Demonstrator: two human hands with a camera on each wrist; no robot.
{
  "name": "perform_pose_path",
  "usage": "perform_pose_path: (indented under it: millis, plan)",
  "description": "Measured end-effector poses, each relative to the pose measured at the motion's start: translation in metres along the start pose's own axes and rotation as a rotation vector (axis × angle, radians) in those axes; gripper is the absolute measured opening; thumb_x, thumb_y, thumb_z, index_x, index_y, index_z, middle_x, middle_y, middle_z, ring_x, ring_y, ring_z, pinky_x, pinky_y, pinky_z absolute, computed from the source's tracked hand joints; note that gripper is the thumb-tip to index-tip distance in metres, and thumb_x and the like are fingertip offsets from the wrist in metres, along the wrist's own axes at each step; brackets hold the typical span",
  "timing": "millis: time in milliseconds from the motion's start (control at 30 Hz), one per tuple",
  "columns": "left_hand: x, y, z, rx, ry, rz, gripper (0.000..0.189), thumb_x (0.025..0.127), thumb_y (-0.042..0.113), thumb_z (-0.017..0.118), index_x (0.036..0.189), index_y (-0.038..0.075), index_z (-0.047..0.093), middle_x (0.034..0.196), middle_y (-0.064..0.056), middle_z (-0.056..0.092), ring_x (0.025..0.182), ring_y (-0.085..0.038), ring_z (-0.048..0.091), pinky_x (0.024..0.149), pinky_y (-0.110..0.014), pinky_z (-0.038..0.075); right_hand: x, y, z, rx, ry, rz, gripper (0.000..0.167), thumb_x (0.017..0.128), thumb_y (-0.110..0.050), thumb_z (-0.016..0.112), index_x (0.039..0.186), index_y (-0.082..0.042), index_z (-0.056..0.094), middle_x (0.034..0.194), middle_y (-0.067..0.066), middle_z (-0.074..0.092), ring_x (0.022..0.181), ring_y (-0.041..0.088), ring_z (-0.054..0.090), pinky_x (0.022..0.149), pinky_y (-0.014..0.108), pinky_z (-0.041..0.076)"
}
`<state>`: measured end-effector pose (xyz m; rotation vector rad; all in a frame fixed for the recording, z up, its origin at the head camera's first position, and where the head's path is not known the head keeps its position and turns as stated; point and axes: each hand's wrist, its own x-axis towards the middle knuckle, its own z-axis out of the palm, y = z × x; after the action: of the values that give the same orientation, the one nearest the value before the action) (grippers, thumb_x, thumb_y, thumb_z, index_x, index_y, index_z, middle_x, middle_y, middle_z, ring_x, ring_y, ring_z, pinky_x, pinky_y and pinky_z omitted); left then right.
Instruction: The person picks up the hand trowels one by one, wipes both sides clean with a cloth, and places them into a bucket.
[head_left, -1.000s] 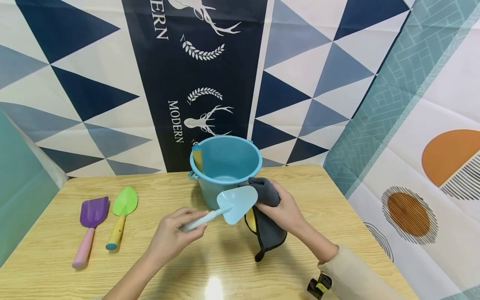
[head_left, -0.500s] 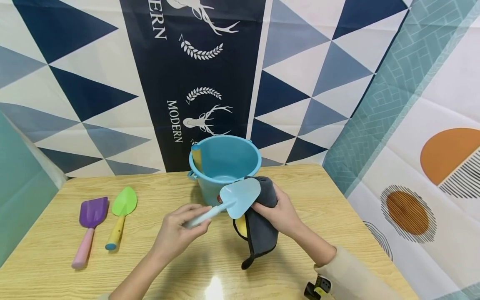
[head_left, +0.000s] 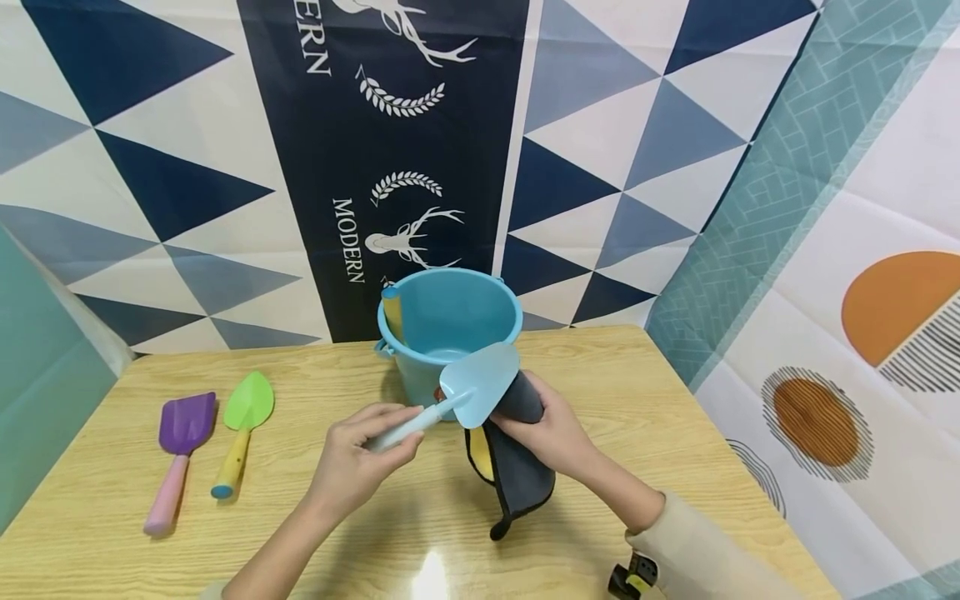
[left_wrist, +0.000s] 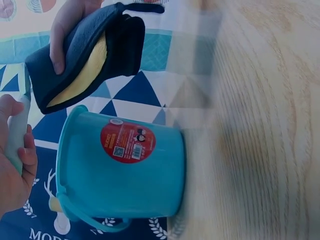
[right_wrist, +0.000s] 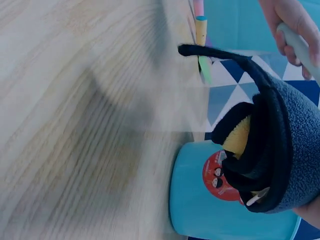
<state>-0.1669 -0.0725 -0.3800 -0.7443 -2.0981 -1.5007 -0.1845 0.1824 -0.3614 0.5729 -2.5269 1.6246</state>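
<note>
In the head view my left hand [head_left: 363,462] grips the pale handle of a light blue toy shovel [head_left: 480,379], its blade tilted up to the right. My right hand [head_left: 551,429] holds a folded dark grey cloth [head_left: 525,467] with a yellow inner side against the back of that blade. Both are held above the table, in front of a blue bucket [head_left: 423,375]. The left wrist view shows the cloth [left_wrist: 75,60] folded over, with the shovel handle [left_wrist: 19,130] in my left fingers. Part of the blade's far side is hidden by the cloth.
Inside the bucket, a yellow handle with a blue end [head_left: 393,317] leans on the left wall. On the wooden table [head_left: 300,558] at the left lie a purple shovel with a pink handle [head_left: 176,458] and a green shovel with a yellow handle [head_left: 243,433]. Patterned cloth hangs behind.
The cloth and my right hand have shifted left and slightly down along the blade. The light blue shovel has risen a little and tilted further up.
</note>
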Motion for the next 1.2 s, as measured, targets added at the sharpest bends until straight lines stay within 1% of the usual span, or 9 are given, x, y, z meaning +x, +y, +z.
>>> perform_pose_path:
  millis: [100,200,400,533,700,833,967,1067,1200]
  plan:
    - [-0.002,0.0,-0.001,-0.002,-0.004,-0.02,0.027,0.073,-0.001,0.075,0.099,0.006,0.074,0.093,-0.004,0.07,0.081,-0.005,0.062,0.063,-0.023,0.053,0.003,0.001,-0.005,-0.005,0.094,-0.016,0.05,0.084,-0.011,0.069,0.13,-0.013,0.05,0.123,0.012,0.058,0.107,0.027,0.059,0.085,0.034,0.052]
    - [-0.003,0.0,-0.002,-0.012,-0.013,-0.032,0.027,0.073,-0.001,0.075,0.099,0.007,0.074,0.093,-0.004,0.07,0.082,-0.005,0.062,0.063,-0.023,0.053,0.005,0.001,-0.008,0.017,0.162,-0.036,0.05,0.084,-0.007,0.068,0.13,-0.011,0.05,0.123,0.013,0.058,0.108,0.023,0.059,0.086,0.033,0.052]
    - [-0.004,0.0,0.001,-0.059,-0.035,0.009,0.027,0.074,-0.003,0.074,0.1,0.004,0.073,0.092,-0.007,0.069,0.081,-0.005,0.061,0.061,-0.022,0.052,0.006,-0.005,-0.009,0.062,0.206,-0.029,0.052,0.084,-0.004,0.066,0.133,-0.009,0.047,0.127,0.015,0.055,0.107,0.003,0.056,0.087,0.028,0.051]
    - [-0.002,0.003,0.004,-0.073,-0.056,0.032,0.026,0.075,-0.002,0.073,0.101,0.002,0.072,0.092,-0.01,0.069,0.08,-0.005,0.06,0.06,-0.022,0.051,0.004,-0.008,-0.006,0.085,0.213,-0.043,0.05,0.083,0.0,0.065,0.13,-0.007,0.05,0.124,0.016,0.057,0.104,0.0,0.056,0.084,0.025,0.051]
    - [0.0,0.005,0.007,-0.078,-0.076,0.027,0.025,0.077,-0.001,0.072,0.102,0.001,0.072,0.094,-0.009,0.069,0.081,-0.006,0.06,0.06,-0.023,0.052,0.003,-0.012,0.0,0.153,0.2,-0.077,0.051,0.081,0.004,0.062,0.13,-0.003,0.049,0.123,0.013,0.056,0.106,0.001,0.057,0.087,0.022,0.05]
    - [0.0,0.005,0.007,-0.083,-0.081,0.031,0.025,0.077,-0.001,0.072,0.102,0.002,0.072,0.094,-0.009,0.069,0.08,-0.007,0.059,0.06,-0.023,0.052,0.004,-0.012,0.003,0.166,0.195,-0.093,0.052,0.08,0.007,0.062,0.129,-0.002,0.049,0.121,0.009,0.057,0.107,0.001,0.056,0.09,0.021,0.048]
    - [0.001,0.006,0.007,-0.099,-0.088,0.022,0.026,0.077,-0.001,0.072,0.102,0.003,0.072,0.094,-0.008,0.068,0.08,-0.007,0.059,0.06,-0.023,0.052,0.004,-0.011,0.006,0.12,0.193,-0.109,0.051,0.078,0.008,0.063,0.126,-0.001,0.052,0.119,0.012,0.059,0.107,0.001,0.055,0.093,0.021,0.045]
    - [0.001,0.007,0.008,-0.114,-0.088,0.026,0.026,0.077,-0.001,0.072,0.102,0.003,0.072,0.094,-0.008,0.068,0.08,-0.007,0.06,0.06,-0.024,0.052,0.003,-0.009,0.007,0.062,0.188,-0.124,0.043,0.077,0.008,0.064,0.118,0.0,0.055,0.113,0.016,0.061,0.102,0.001,0.055,0.092,0.024,0.045]
    - [0.002,0.008,0.009,-0.129,-0.082,0.056,0.026,0.077,-0.002,0.071,0.102,0.003,0.072,0.094,-0.01,0.068,0.08,-0.009,0.06,0.059,-0.025,0.052,0.001,-0.005,0.009,0.014,0.165,-0.139,0.031,0.078,0.005,0.063,0.108,0.0,0.058,0.101,0.016,0.062,0.093,0.004,0.056,0.087,0.029,0.048]
